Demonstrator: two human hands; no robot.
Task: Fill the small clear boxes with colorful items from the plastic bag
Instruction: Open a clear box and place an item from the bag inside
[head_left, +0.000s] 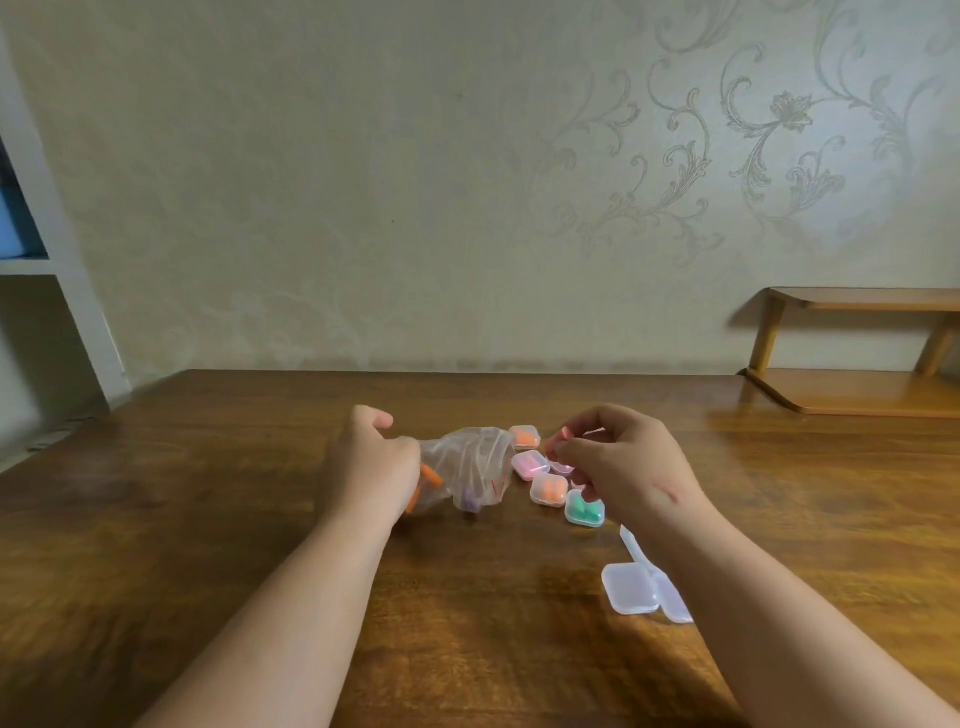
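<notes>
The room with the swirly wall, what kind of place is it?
Probably a room in someone's home: flowery wallpaper, a wooden table and a small wooden shelf against the wall.

Bare forearms, scratched right hand

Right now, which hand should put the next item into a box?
Right. The right hand pinches what looks like a pink item right at the filled boxes, while the left hand is busy gripping the plastic bag.
</notes>
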